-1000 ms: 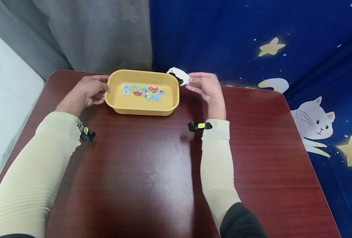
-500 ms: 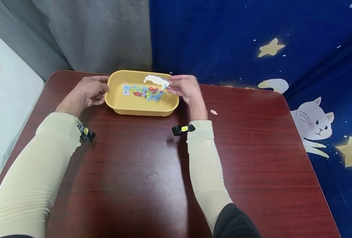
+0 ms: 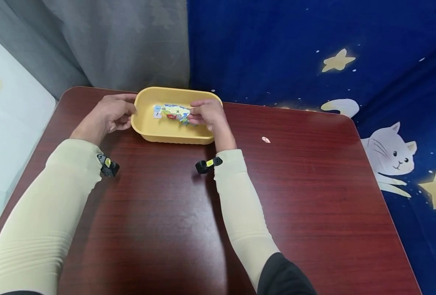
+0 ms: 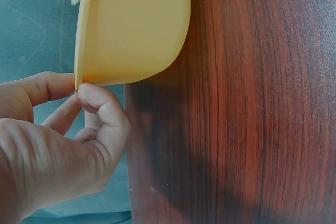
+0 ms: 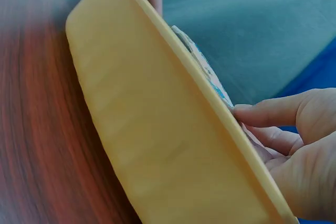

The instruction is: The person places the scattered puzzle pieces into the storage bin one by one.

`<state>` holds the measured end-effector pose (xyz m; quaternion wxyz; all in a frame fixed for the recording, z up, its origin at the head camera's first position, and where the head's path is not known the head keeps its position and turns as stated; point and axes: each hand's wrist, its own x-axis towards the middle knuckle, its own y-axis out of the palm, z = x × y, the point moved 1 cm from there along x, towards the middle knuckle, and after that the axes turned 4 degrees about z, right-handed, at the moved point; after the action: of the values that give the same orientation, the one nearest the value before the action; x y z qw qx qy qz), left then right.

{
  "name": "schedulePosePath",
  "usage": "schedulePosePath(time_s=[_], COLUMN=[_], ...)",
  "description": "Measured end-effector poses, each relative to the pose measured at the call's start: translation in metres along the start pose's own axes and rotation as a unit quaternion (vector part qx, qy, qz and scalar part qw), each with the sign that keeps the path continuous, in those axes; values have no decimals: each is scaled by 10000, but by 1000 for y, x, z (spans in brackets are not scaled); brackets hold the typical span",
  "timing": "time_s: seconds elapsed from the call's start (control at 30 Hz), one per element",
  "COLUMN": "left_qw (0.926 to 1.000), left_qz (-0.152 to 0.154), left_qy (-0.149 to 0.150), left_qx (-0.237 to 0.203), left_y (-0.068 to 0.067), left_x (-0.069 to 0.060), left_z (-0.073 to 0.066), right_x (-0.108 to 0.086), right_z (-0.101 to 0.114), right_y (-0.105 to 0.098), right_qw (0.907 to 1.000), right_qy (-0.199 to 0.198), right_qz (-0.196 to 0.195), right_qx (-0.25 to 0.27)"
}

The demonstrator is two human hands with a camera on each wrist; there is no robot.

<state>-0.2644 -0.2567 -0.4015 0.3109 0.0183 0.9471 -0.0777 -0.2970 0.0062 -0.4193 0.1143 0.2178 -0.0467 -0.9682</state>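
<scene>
A yellow plastic basin [image 3: 181,133] stands at the table's far edge. My left hand [image 3: 112,112] pinches its left end; in the left wrist view, thumb and fingers grip the rim [image 4: 80,45]. My right hand [image 3: 208,114] reaches inside the basin, pinching a printed paper cutout [image 3: 177,110] of white, blue and green by one end. Other colourful paper cutouts lie beneath it, partly hidden; a small pale-blue piece [image 3: 157,112] shows at the left. In the right wrist view the basin's wall hides most of the held cutout [image 5: 210,74].
A small white and red scrap [image 3: 265,139] lies on the dark red wooden table [image 3: 314,196] to the right. Behind the table hang a grey curtain [image 3: 129,41] and a blue one with stars [image 3: 262,49]. A white panel stands at the left.
My right hand has moved left from beyond the basin's right end to inside it, carrying the cutout, whose printed side now shows. The scrap on the table has come into view. My left hand stays put.
</scene>
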Motion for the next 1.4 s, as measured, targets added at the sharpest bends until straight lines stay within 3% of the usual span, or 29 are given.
schedulePosePath(time_s=[0.53,0.83,1.4], left_qw=[10000,9999,9996], left_qz=[-19,-8,32], left_qy=[-52,-94,-166], left_qx=[-57,-80,-246], left_y=[1,1,0], left_x=[-1,0,2], left_z=[0,-1,1], right_x=[7,12,4], right_z=[-15,-15,-13], right_y=[32,47,46], right_qw=[9944,9838,9813], right_qy=[444,635,604], right_qz=[-111,-420,-80], right_qx=[-957,-1621,-1827])
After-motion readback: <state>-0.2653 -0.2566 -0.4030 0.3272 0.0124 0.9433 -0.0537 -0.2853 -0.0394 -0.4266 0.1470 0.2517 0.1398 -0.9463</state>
